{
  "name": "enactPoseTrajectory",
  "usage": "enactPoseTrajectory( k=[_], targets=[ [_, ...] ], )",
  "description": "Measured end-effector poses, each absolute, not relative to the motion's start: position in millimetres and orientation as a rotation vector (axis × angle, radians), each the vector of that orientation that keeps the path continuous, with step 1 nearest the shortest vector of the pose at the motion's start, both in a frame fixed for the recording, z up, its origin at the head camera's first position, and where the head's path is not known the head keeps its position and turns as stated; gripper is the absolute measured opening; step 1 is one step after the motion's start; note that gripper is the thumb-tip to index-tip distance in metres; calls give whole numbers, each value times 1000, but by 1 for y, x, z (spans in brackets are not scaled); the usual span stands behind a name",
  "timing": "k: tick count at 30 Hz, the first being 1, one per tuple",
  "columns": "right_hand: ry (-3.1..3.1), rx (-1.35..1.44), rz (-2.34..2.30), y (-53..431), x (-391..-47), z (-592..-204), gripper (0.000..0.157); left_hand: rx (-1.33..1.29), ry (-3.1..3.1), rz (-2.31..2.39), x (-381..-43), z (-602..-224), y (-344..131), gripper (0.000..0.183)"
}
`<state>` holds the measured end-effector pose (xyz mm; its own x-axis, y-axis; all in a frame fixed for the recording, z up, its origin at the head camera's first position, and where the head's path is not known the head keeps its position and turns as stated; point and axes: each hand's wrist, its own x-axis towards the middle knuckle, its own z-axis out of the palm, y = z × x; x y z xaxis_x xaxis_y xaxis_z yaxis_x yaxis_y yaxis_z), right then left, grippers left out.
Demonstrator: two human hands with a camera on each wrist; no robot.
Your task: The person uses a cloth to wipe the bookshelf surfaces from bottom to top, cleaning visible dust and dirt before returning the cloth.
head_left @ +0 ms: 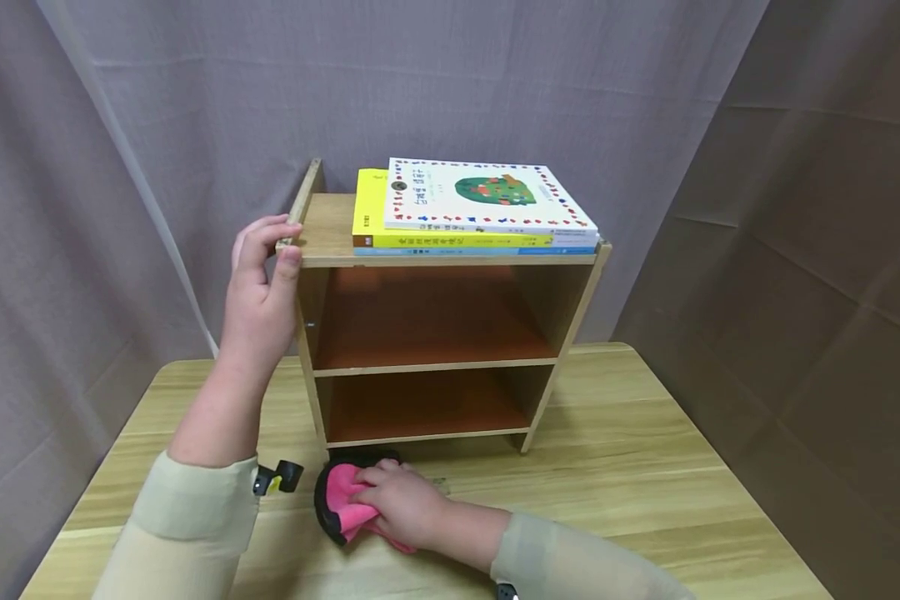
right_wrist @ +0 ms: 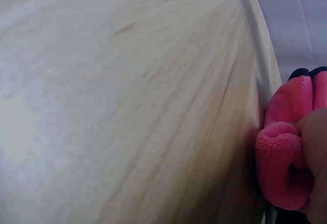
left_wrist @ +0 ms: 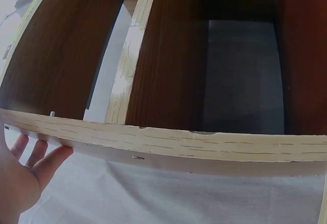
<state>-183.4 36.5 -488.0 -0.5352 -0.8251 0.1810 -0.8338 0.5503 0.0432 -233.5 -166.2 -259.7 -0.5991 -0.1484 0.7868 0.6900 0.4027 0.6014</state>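
Observation:
A small wooden bookshelf [head_left: 435, 367] stands on the table. My left hand [head_left: 258, 287] grips the top front corner of its left side panel, with the thumb near the front edge. In the left wrist view, the left fingers [left_wrist: 48, 165] lie along the panel's outer face. Below the shelf's lower left corner, my right hand [head_left: 408, 504] holds a bunched pink cloth [head_left: 342, 492] with black edging against the tabletop. The right wrist view shows the cloth [right_wrist: 281, 152] as plush and folded, with the hand partly cut off by the frame.
Several books [head_left: 487, 196] lie stacked on the shelf's top board, a white one uppermost above a yellow one. The wooden table [head_left: 645, 467] extends around the shelf. Grey curtains [head_left: 495, 83] hang behind and on both sides.

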Motion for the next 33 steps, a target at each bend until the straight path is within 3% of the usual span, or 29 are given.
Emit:
enactPoseTrajectory(
  k=[17,33],
  targets=[
    [-2462,1461,170,72,-173,-474,39,-436,-1872,-1311,-232,-258,-165,30],
    [-2432,1442,275,118,-163,-439,34,-453,-1862,-1316,-200,-238,-149,31]
  ],
)
